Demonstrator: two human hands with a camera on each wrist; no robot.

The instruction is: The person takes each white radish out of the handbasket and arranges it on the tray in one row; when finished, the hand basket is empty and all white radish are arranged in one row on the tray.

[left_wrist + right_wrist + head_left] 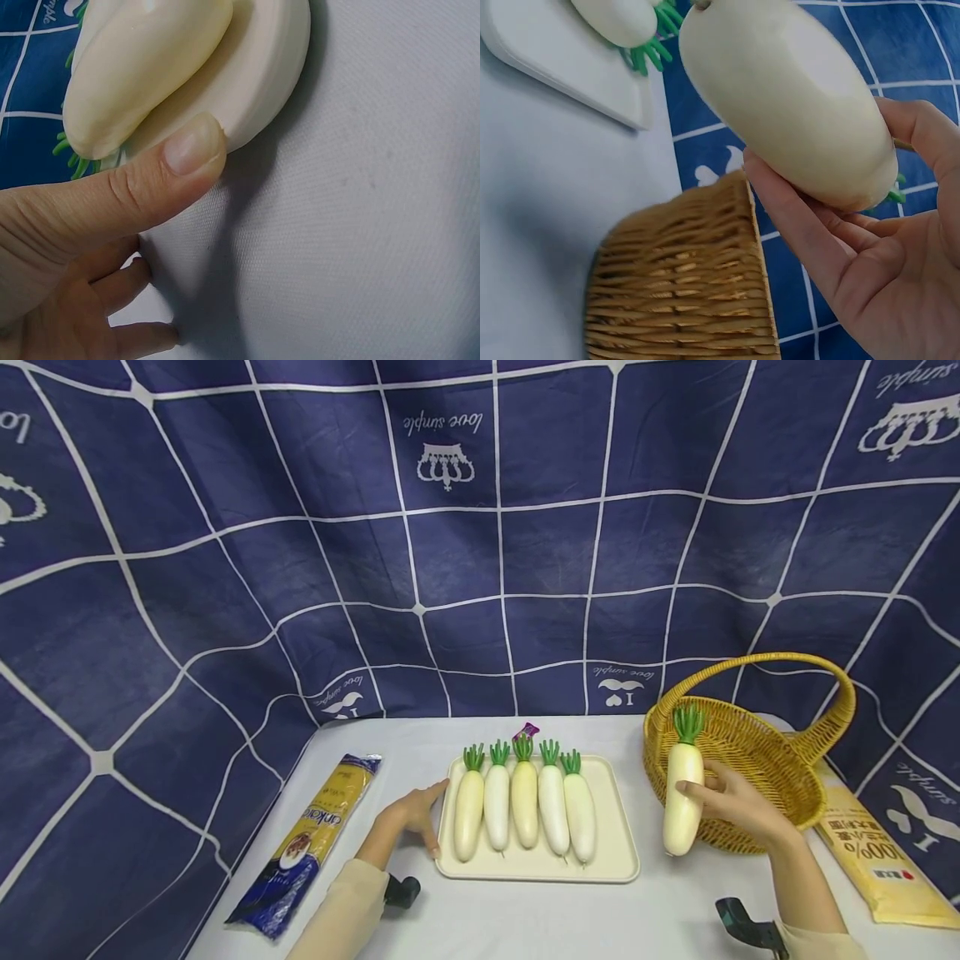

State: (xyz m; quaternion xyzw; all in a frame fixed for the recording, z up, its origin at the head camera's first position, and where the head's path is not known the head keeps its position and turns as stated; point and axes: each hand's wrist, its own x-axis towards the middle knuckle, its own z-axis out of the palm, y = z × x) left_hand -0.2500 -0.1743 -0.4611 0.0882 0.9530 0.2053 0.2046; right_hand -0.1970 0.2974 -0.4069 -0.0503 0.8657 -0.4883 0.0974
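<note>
My right hand (731,797) grips a white radish (683,793) with a green top, holding it upright at the front left of the yellow wicker basket (738,718). In the right wrist view, fingers and thumb are around the radish (795,97), with the basket's woven side (682,277) below. Several more white radishes (527,806) lie side by side on a cream tray (615,852), their green tops toward the back. At the tray's left edge rests my left hand (412,814), fingers spread. Its thumb (150,176) touches the tray rim in the left wrist view.
A blue and yellow pasta packet (307,843) lies on the white table (525,918) at the left. Another yellow packet (877,852) is partly under the basket's right side. A small purple wrapper (529,730) sits behind the tray. Blue checked cloth (480,552) hangs behind.
</note>
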